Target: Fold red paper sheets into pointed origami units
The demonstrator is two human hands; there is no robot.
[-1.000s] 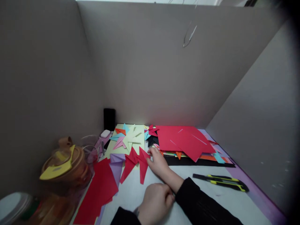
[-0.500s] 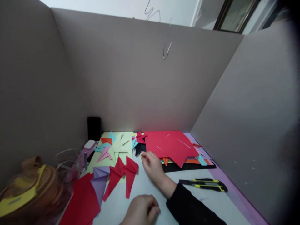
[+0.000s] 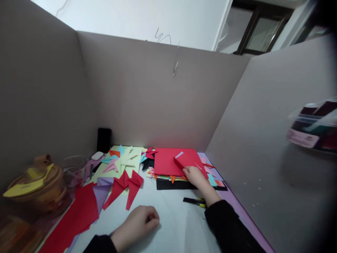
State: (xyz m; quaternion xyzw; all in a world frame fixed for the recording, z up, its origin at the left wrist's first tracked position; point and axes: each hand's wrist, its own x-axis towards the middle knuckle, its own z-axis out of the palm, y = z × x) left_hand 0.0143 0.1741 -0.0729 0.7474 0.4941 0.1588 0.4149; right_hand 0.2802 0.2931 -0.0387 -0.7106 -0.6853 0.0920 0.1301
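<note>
My right hand (image 3: 193,175) is at the back right with its fingers closed on the edge of a small red paper piece (image 3: 179,165), which tilts up over a stack of red sheets (image 3: 164,160). My left hand (image 3: 142,221) rests near the front on the pale table surface (image 3: 168,218), its fingers curled and nothing visible in them. Two folded red pieces (image 3: 135,184) lie beyond it to the left. Partly hidden under my right forearm is a black and yellow cutter (image 3: 193,201).
Folded paper pieces (image 3: 126,161) cover a pale green sheet at the back left. Purple folded paper (image 3: 101,193) overlaps red sheets (image 3: 76,214) at the left. A round container (image 3: 44,189), a black phone-like object (image 3: 104,140) and grey partitions (image 3: 158,102) surround the surface.
My right hand has moved right onto the red sheets and taken hold of a red piece, lifting its edge. The view has shifted. My left hand stays curled near the front.
</note>
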